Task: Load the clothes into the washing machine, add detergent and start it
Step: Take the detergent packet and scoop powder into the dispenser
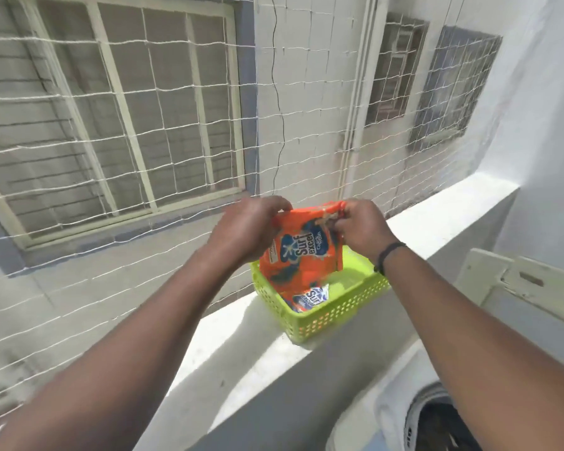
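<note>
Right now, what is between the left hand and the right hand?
In the head view, the folded top of the orange detergent packet spans the gap; the left hand and the right hand each pinch one end of it.

Left hand (246,231), right hand (360,231) raised, pinching.

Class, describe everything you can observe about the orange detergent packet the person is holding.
The detergent packet is a soft, glossy orange pouch with a blue-and-white "Surf excel" logo printed sideways. It looks like thin plastic film, slightly crumpled. It hangs roughly upright above a lime-green perforated basket on a white ledge. The left hand grips its top left corner; the right hand pinches the top right edge, where the film bunches. Whether it is opened cannot be told.
</note>
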